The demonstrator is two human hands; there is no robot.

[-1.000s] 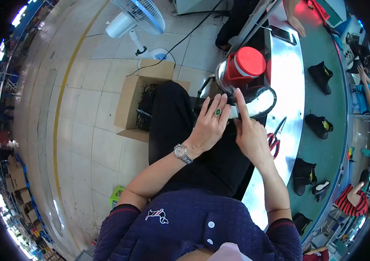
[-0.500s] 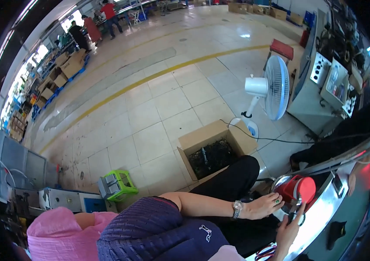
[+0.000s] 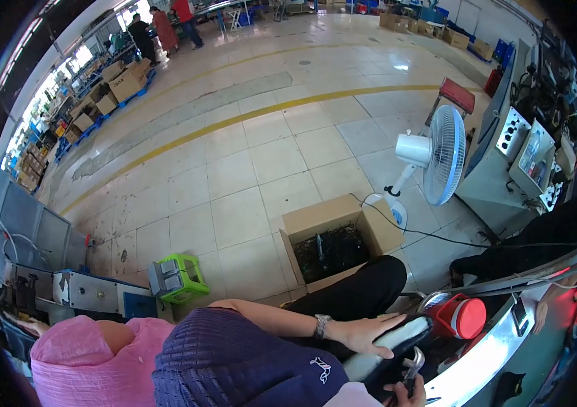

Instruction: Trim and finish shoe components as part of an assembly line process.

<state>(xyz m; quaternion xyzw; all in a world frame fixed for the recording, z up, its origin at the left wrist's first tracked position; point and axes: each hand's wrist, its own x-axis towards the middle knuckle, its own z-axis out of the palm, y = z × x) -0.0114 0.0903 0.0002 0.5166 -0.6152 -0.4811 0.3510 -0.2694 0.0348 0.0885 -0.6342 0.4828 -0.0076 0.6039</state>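
My left hand grips the shoe, pale sole up, at five o'clock in view. My right hand clasps a hammer at its four o'clock; the jug stands at two.

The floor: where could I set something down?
Bare tiles lie between the green stool and cardboard box, and from the box to the yellow line. It's crowded around the left hand, shoe, right hand, tool and red jug.

A white-and-blue fan, as I observe remotely, stands near an open cardboard box; a red-topped stool is beyond the fan, a green stool farther left, and a yellow line crosses the tiled floor.
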